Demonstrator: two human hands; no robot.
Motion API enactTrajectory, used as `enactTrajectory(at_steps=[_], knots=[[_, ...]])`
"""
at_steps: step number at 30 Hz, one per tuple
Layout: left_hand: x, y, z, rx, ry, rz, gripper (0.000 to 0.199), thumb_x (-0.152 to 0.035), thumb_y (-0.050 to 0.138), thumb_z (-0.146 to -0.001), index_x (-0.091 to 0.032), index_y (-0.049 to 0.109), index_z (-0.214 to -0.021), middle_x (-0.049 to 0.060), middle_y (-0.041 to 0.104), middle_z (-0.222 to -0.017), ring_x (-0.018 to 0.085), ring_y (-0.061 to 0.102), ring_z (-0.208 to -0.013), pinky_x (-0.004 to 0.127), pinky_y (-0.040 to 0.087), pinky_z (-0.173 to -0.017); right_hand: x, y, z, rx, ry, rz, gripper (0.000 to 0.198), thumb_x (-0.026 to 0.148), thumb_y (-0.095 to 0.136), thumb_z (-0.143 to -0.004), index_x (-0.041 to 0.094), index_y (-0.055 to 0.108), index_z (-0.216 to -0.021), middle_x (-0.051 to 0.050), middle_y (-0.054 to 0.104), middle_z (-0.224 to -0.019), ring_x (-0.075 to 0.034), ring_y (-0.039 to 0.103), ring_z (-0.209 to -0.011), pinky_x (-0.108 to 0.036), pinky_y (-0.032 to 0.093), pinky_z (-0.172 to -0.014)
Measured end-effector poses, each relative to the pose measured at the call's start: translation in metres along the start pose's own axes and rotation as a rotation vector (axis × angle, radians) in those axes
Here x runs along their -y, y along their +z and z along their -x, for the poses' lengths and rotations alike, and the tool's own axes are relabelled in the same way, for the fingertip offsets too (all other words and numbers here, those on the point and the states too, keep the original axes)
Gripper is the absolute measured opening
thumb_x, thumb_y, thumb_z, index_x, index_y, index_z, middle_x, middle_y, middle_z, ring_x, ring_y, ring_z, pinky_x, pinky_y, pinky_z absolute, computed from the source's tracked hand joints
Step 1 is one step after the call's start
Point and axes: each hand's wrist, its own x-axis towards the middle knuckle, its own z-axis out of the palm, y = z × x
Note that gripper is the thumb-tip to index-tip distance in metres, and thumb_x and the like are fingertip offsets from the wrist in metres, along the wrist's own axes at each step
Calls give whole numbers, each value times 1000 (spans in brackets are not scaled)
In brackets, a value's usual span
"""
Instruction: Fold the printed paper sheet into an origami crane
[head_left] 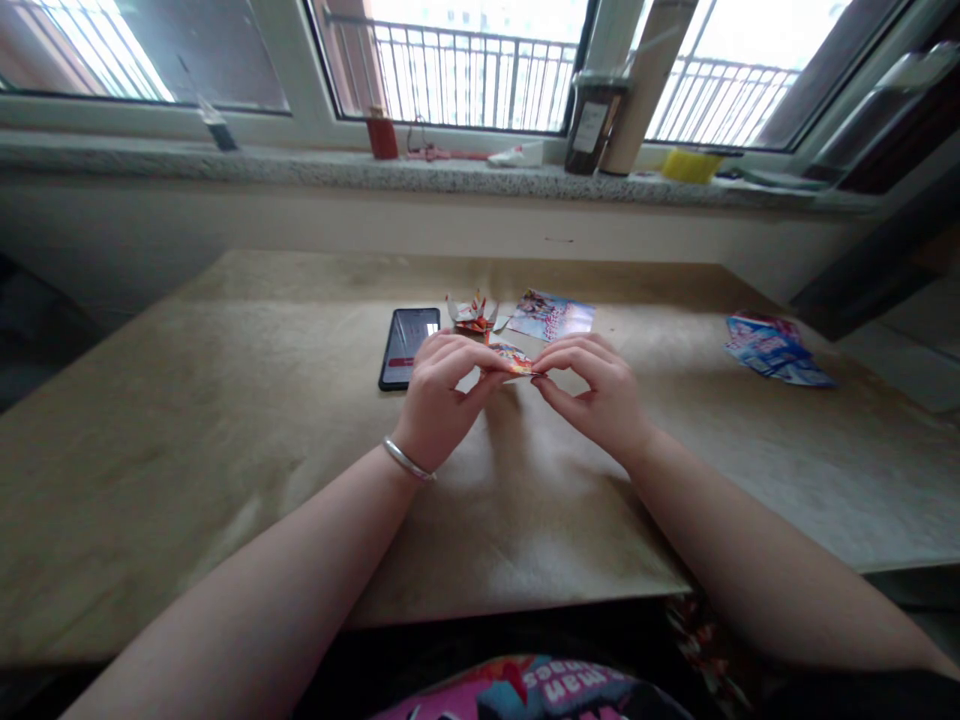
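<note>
At the frame's centre, the left hand (448,385) and right hand (594,385) pinch 1 printed paper (513,356). A phone (400,345) lies left of centre.

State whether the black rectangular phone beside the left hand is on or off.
On: the black rectangular phone lies face up, displaying a red bar.

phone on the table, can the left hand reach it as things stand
Probably yes: the phone lies close to the left hand, and nothing seems to lie on it. That hand is pinching the printed paper, though, so it would likely have to let go first.
</note>
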Motion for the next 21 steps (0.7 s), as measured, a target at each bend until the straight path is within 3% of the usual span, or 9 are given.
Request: enactTrajectory(at_steps=[7, 14, 21], knots=[[2, 1, 0, 3, -3, -9, 11, -32, 64, -82, -21, 65, -79, -1, 70, -80, 14, 63, -79, 32, 43, -87, -1, 1, -1, -22, -20, -46, 6, 20, 61, -81, 26, 63, -80, -1, 71, -84, -18, 63, -88, -38, 48, -87], [4, -2, 2, 32, 10, -159, 10, -31, 63, -83, -24, 68, -87, -1, 72, -86, 15, 63, -84, 37, 38, -95, -2, 1, 0, -100, -44, -1, 6, 18, 64, -79, 24, 64, -77, -1, 70, -79, -18, 64, -84, -38, 50, -83], [5, -4, 1, 32, 23, -198, 8, -26, 62, -84, -24, 69, -86, -2, 71, -82, 15, 63, -82, 39, 37, -98, -4, 2, 0, -79, -43, 2, 7, 18, 63, -78, 24, 65, -82, -2, 70, -82, -18, 63, -85, -38, 50, -82]])
